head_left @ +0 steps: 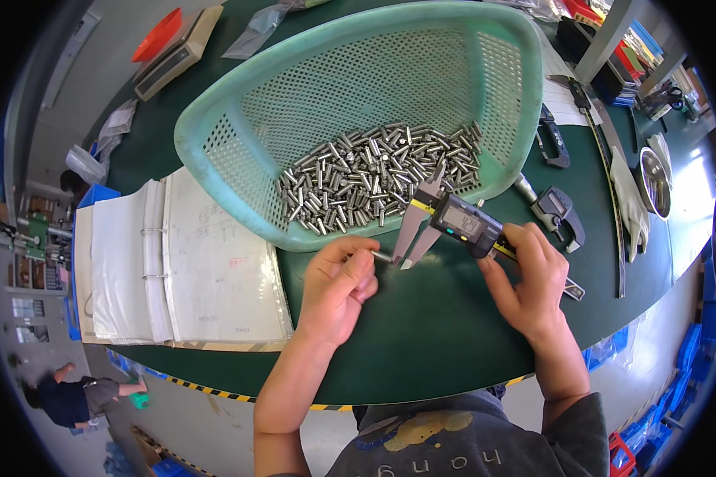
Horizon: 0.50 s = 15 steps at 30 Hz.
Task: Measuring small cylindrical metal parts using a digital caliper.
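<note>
Between the thumb and forefinger of my left hand (338, 288) is a small metal pin (382, 256). Its free end points right, at the jaws of a digital caliper (461, 221). My right hand (531, 278) grips the caliper by its display and beam, thumb below. The jaws are apart and slant down to the left; whether the pin touches them I cannot tell. Just beyond both hands stands a green perforated plastic basket (358, 73), tilted toward me. Many short steel pins (374, 171) lie heaped in its lower part.
Left of the basket lies an open ring binder (207, 270) with sleeved pages. Two micrometers (559, 213) (552, 137), a long caliper (608, 159), a glove (628, 203) and a metal bowl (654, 183) sit on the right. A scale (179, 54) stands far left. Another person (79, 397) is on the floor area beyond.
</note>
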Tool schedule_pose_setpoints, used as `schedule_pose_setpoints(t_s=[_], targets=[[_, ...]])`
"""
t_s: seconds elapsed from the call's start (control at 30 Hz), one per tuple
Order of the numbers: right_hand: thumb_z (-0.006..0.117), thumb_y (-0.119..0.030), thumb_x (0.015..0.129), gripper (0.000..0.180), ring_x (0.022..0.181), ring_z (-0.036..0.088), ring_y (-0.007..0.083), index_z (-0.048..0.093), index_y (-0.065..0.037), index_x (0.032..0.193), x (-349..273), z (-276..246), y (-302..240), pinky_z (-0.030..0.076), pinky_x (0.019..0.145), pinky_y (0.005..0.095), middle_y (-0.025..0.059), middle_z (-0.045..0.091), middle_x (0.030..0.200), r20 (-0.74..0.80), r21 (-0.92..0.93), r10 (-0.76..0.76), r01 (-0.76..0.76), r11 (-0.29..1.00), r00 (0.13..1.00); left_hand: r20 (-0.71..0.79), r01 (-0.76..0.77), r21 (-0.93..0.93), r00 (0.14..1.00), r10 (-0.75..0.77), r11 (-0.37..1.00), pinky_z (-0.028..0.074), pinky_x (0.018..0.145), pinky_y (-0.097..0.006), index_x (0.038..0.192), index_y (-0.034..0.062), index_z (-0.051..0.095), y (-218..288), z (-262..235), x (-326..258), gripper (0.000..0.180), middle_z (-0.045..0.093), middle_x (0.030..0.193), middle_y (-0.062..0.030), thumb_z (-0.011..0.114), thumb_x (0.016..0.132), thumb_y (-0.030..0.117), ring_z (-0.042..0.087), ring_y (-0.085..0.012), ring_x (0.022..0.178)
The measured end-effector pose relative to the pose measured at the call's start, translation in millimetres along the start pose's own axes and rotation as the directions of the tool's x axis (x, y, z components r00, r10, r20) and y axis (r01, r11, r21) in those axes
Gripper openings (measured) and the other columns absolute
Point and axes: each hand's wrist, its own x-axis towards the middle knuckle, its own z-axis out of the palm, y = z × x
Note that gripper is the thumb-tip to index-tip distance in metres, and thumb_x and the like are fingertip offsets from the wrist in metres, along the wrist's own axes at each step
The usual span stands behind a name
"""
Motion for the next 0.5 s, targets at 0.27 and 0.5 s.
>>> schedule_pose_setpoints(t_s=[0.27, 0.5], targets=[[0.071, -0.016, 0.073, 0.03, 0.05, 0.054, 0.0192, 0.057, -0.002, 0.096, -3, 7, -5, 0.042, 0.044, 0.0295, 0.006, 0.052, 0.066, 0.036, 0.044, 0.007, -0.008, 0.999, 0.999, 0.097, 0.229, -0.195, 0.972, -0.214, 0.954, 0.029, 0.049, -0.018, 0.095, 0.0046, 0.058, -12, 1, -8, 0.016, 0.055, 0.085, -0.0004, 0.059, 0.088, 0.018, 0.035, -0.005, 0.058], [0.072, -0.018, 0.072, 0.03, 0.048, 0.054, 0.0194, 0.058, -0.003, 0.093, -4, 7, -5, 0.042, 0.043, 0.0294, 0.0063, 0.054, 0.066, 0.043, 0.058, 0.019, -0.021, 0.998, 0.999, 0.125, 0.193, -0.175, 0.977, -0.172, 0.966, 0.029, 0.049, -0.018, 0.093, 0.0051, 0.059, -14, -1, -10, 0.014, 0.057, 0.088, -0.0026, 0.06, 0.088, 0.018, 0.035, -0.005, 0.056]])
